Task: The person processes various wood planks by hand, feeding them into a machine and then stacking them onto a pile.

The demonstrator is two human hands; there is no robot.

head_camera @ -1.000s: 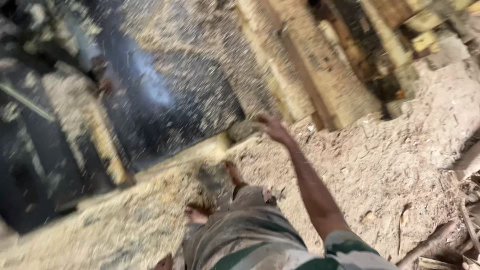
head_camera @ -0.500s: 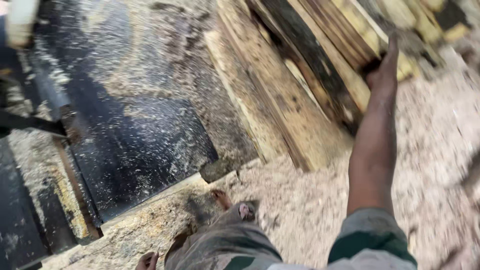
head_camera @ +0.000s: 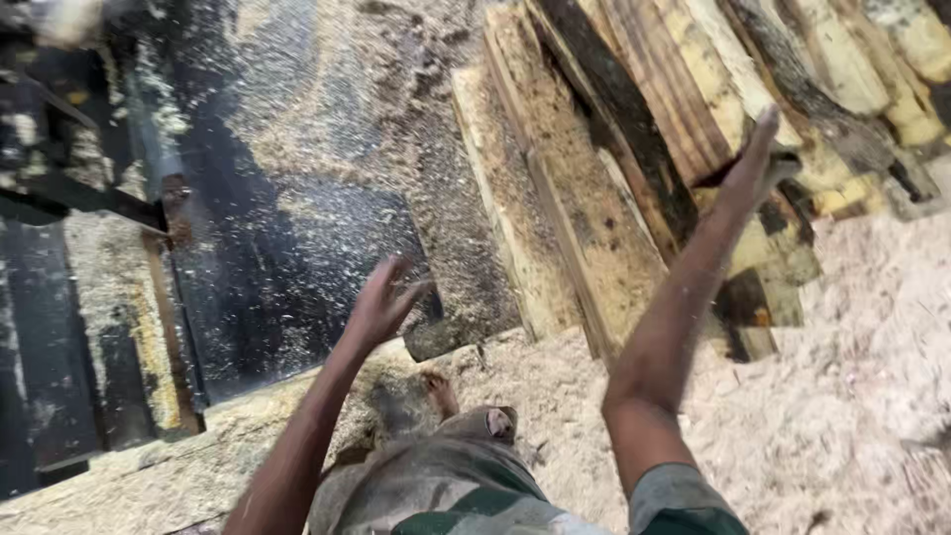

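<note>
Head view of a sawmill floor. Left hand (head_camera: 381,302), fingers spread wide and empty, hovers over the sawdust-strewn dark platform (head_camera: 267,248). Right hand (head_camera: 753,168), fingers extended together, reaches the stacked planks (head_camera: 594,198), touching a dark slab; whether it grips cannot be told. Sawdust (head_camera: 842,396) covers the floor at right

Sawdust-covered earthen floor (head_camera: 842,416) bearing a stack of rough, pale and dark wooden planks (head_camera: 634,168), lying side by side.
</note>
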